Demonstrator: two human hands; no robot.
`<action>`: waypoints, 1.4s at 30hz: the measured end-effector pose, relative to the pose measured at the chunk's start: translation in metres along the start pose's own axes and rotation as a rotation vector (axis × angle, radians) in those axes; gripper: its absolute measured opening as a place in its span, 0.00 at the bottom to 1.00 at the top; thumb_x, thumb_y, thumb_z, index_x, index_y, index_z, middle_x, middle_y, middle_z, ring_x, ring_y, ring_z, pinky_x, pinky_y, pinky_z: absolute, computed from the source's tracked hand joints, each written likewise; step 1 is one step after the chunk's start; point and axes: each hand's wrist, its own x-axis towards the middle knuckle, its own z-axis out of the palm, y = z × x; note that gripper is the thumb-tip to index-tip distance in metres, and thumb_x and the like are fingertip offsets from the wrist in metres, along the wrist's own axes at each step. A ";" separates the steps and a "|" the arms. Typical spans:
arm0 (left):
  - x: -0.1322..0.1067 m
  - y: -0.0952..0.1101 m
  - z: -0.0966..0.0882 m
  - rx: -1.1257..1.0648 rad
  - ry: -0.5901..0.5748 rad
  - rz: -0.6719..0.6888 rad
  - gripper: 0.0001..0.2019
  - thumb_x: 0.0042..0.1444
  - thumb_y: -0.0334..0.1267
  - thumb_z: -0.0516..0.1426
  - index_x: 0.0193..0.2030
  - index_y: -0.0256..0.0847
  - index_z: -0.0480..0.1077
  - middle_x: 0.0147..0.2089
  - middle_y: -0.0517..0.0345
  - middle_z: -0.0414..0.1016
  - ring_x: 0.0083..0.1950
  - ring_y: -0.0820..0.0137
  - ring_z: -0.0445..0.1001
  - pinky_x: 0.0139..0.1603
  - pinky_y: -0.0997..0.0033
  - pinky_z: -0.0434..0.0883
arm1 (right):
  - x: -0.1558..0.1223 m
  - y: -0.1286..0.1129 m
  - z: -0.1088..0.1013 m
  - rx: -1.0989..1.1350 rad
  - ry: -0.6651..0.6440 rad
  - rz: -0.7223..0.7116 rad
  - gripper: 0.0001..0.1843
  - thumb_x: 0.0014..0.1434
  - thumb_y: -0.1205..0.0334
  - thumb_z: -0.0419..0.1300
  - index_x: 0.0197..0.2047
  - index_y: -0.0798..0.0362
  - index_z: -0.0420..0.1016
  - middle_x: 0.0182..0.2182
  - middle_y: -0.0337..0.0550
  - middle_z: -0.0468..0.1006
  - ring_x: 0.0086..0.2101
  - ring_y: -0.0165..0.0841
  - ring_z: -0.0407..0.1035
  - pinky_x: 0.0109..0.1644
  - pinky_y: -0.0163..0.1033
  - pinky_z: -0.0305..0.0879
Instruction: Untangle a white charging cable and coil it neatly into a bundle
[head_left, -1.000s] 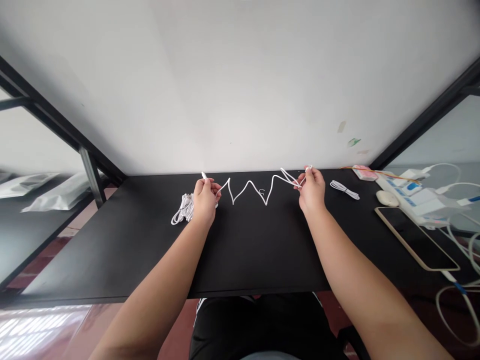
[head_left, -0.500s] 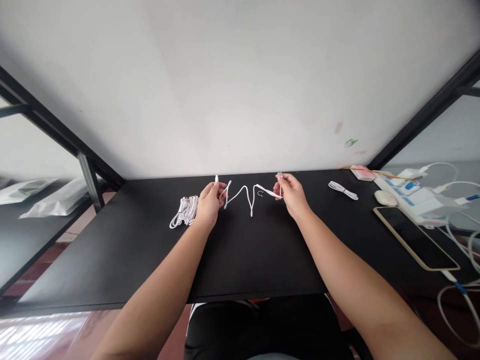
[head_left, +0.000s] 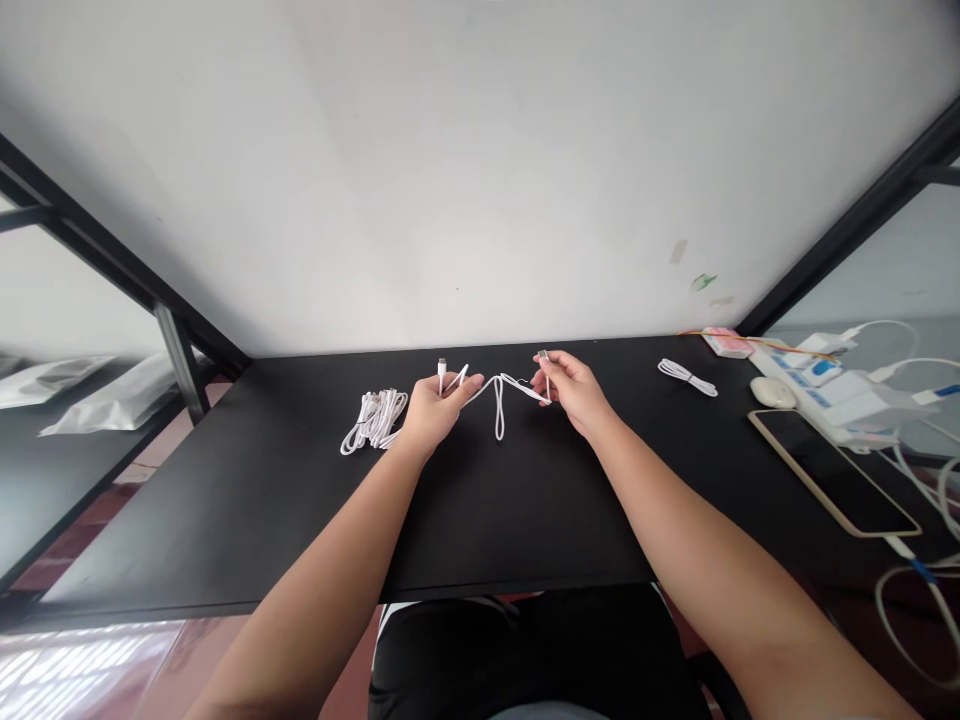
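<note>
Between my two hands hangs a white USB cable (head_left: 500,410), its middle drooping in a loop over the black table. My left hand (head_left: 435,408) is closed on one end, with a plug pointing up past the fingers and a bend of cable by the thumb. The other end, with a USB plug facing upward, is pinched in my right hand (head_left: 571,388). A small dark twist tie (head_left: 523,382) shows near the right fingers; whether it lies on the table I cannot tell. Just left of my left hand lies a pile of bundled white cables (head_left: 373,420).
On the right lie a tied white cable (head_left: 687,377), a white mouse (head_left: 773,393), a phone (head_left: 832,470) with a charging lead, and a power strip (head_left: 814,390) crowded with chargers. A wall rises behind the black table (head_left: 225,500). Plastic bags (head_left: 112,395) lie at far left.
My hands have come closer together, and the cable's middle loop has narrowed. The left hand has turned so its thumb points right over the cable.
</note>
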 end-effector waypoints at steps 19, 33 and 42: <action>0.010 -0.005 0.002 -0.400 0.011 -0.127 0.23 0.56 0.59 0.61 0.30 0.39 0.65 0.25 0.60 0.69 0.26 0.66 0.78 0.20 0.72 0.70 | 0.006 -0.002 -0.007 0.020 0.203 0.006 0.20 0.54 0.43 0.68 0.40 0.50 0.73 0.25 0.37 0.76 0.21 0.27 0.68 0.20 0.32 0.65; 0.009 -0.001 0.001 -0.419 0.012 -0.155 0.17 0.65 0.48 0.55 0.43 0.33 0.73 0.46 0.40 0.78 0.32 0.69 0.78 0.23 0.74 0.67 | 0.009 -0.004 -0.013 0.113 0.318 -0.009 0.19 0.59 0.45 0.65 0.45 0.49 0.69 0.25 0.32 0.73 0.21 0.31 0.75 0.18 0.32 0.68; 0.009 0.000 -0.004 -0.481 0.028 -0.143 0.22 0.57 0.55 0.63 0.37 0.34 0.74 0.21 0.71 0.46 0.18 0.83 0.46 0.16 0.81 0.45 | 0.011 -0.002 -0.015 0.128 0.361 -0.002 0.16 0.59 0.47 0.65 0.41 0.50 0.70 0.24 0.33 0.73 0.21 0.29 0.73 0.20 0.32 0.66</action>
